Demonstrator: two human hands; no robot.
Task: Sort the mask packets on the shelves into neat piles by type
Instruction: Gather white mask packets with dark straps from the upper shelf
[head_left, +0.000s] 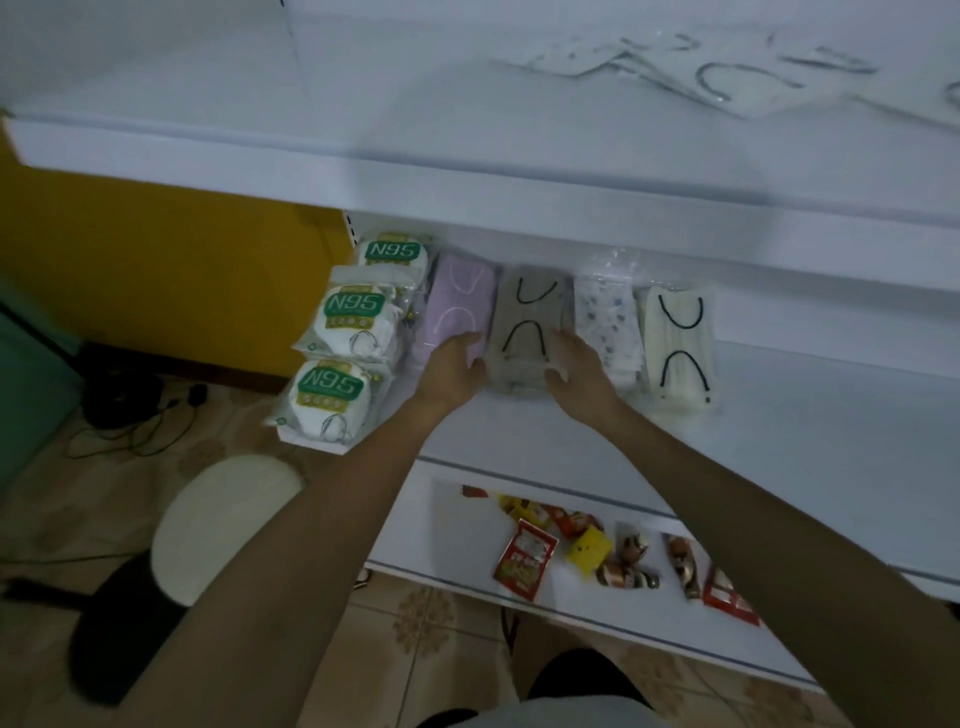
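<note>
On the middle shelf (779, 441), N95 packets (353, 317), purple pile (462, 296), grey pile (524, 327), patterned pile (608, 322) and cream pile (680, 343) sit side by side. The person's left hand (454, 366) and right hand (579, 371), fingers straight, press the grey pile's sides. Loose packets (727, 78) on the top shelf (208, 78) appear unsorted.

Glossy clear plastic wraps the mask packets (524, 332); the shelf (779, 415) looks smooth.
</note>
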